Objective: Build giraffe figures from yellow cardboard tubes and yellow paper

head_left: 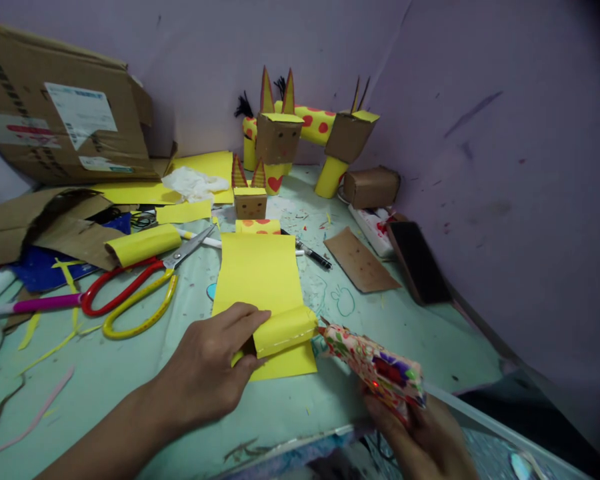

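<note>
A yellow paper sheet [260, 273] lies on the pale green table [130, 373], and a small tube [286, 331] is rolled into its near end. My left hand [215, 367] pinches that rolled tube, thumb and fingers closed around it. At the bottom right, my right hand [425, 433] grips a glue gun wrapped in flowered paper [380, 363]. Its nozzle tip points at the right end of the roll, right at the paper's edge.
Red and yellow scissors [135, 290] lie left of the sheet beside a yellow-wrapped tube [143, 245]. Behind stand cardboard-and-yellow animal figures [280, 137]. A cardboard box [65, 113] is at the back left, and a cardboard piece [361, 261], a pen [313, 255] and a dark phone [417, 261] lie right.
</note>
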The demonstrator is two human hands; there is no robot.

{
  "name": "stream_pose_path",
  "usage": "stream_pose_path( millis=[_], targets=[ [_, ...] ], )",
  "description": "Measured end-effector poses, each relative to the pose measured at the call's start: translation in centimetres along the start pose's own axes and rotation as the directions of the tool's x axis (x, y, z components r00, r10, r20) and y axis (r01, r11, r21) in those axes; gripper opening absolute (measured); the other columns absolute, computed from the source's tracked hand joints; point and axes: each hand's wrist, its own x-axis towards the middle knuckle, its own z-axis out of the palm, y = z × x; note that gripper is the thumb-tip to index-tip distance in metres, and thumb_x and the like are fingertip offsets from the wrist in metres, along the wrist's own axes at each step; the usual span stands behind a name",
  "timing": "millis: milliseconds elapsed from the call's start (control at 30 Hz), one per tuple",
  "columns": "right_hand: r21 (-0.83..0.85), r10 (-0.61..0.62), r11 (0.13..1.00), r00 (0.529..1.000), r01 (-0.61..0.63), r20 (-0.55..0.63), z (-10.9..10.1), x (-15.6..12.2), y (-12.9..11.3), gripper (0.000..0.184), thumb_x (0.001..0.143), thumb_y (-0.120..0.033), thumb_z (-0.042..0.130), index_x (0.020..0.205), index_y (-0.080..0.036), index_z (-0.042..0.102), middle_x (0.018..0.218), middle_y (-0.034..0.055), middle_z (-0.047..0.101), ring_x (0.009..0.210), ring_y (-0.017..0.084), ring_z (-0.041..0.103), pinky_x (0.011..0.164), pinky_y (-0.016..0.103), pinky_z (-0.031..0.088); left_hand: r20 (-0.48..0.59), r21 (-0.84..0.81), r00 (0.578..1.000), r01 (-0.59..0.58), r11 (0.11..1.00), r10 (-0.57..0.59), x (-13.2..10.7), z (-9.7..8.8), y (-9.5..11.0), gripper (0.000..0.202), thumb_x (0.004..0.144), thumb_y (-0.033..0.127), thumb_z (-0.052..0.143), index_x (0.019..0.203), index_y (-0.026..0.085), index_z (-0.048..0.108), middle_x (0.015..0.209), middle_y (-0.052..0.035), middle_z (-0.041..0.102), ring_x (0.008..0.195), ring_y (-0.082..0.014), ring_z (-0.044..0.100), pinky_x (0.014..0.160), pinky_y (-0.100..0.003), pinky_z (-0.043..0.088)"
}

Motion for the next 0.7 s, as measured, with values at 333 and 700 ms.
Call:
stream_pose_path(
  millis=[333,700],
  targets=[
    [0.037,0.046,0.998,0.999,-0.047,0.023,0.2,0.1,0.7,0.028,0.083,-0.044,0.053,0.088,-0.024,0.072,0.077,0.0056,0.075,0.072,0.027,0.070,0.058,0.031,0.057,0.000,0.010,1.000,0.006,1.000,-0.006,0.1,0.0,-0.1,0.041,0.079,0.012,0.053,0.119,0.018,0.051,0.109,-0.0079,0.061,0.091,-0.0173,0.062,0.072,-0.029,0.050],
    [0.670,0.184,0.726,0.982,-0.158,0.032,-2.2,11.2,-5.2,0.023,0.075,-0.038,0.066,0.086,-0.019,0.059,0.064,0.0005,0.061,0.046,0.011,0.053,0.038,0.020,0.041,0.034,0.017,0.999,0.028,0.999,-0.028,0.1,0.0,-0.1,0.042,0.078,0.012,0.052,0.119,0.022,0.048,0.109,-0.0067,0.061,0.093,-0.0185,0.061,0.073,-0.029,0.050]
  ],
)
